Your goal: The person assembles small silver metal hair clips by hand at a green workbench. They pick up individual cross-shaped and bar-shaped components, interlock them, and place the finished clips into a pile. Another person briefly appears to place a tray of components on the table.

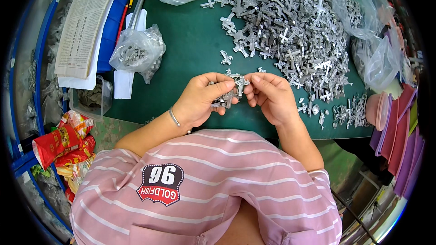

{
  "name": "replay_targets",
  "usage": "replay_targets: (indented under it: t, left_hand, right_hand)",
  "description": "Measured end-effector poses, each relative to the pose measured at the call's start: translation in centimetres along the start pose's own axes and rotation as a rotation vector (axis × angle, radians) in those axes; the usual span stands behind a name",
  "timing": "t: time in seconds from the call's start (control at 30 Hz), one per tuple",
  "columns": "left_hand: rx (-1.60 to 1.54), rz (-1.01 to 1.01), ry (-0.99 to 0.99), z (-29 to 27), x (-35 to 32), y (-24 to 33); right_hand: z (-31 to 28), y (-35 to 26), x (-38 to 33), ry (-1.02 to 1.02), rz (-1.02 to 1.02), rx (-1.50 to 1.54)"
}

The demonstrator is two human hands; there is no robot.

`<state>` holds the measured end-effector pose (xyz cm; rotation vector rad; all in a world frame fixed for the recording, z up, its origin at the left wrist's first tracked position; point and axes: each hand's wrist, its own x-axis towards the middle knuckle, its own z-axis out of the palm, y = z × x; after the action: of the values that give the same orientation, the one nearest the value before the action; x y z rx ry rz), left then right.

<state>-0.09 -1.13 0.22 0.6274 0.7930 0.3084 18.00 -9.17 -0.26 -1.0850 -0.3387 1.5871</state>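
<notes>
My left hand (195, 97) is closed around several small silver-grey metal cross pendants, which show between the thumb and the curled fingers. One cross pendant (240, 85) stands out at the left thumb tip. The right hand (274, 95) pinches that pendant's right side between thumb and forefinger, its other fingers curled in. Both hands are over the near part of the green table (181, 31). Just beyond them, a loose cross (225, 57) lies on the surface, and a large heap of similar crosses (299, 41) spreads to the far right.
A clear bag of metal parts (138, 52) sits at left, by a blue bin (113, 27) with papers (81, 31) on top. Smaller parts (352, 113) lie near right, beside pink cups (377, 109). Plastic bags (377, 59) border the heap. Red packets (59, 143) hang low left.
</notes>
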Motion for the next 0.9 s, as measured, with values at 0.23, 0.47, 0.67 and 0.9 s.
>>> replay_targets:
  t: [0.23,0.47,0.67,0.9]
  left_hand:
    - [-0.193,-0.12,-0.061,0.1,0.1,0.5]
    - [-0.393,-0.036,-0.184,-3.0,0.5,-0.8]
    - [-0.464,0.031,-0.242,-3.1,-0.2,-0.1]
    - [-0.142,-0.057,0.026,-1.9,-0.1,-0.1]
  right_hand:
    - [1.6,0.7,-1.1,-0.114,-0.478,-0.636]
    - [0.9,-0.2,2.2,0.071,-0.7,-1.167]
    - [0.5,0.6,2.6,0.077,-0.885,-1.426]
    - [1.3,0.1,0.3,0.086,-0.762,-1.018]
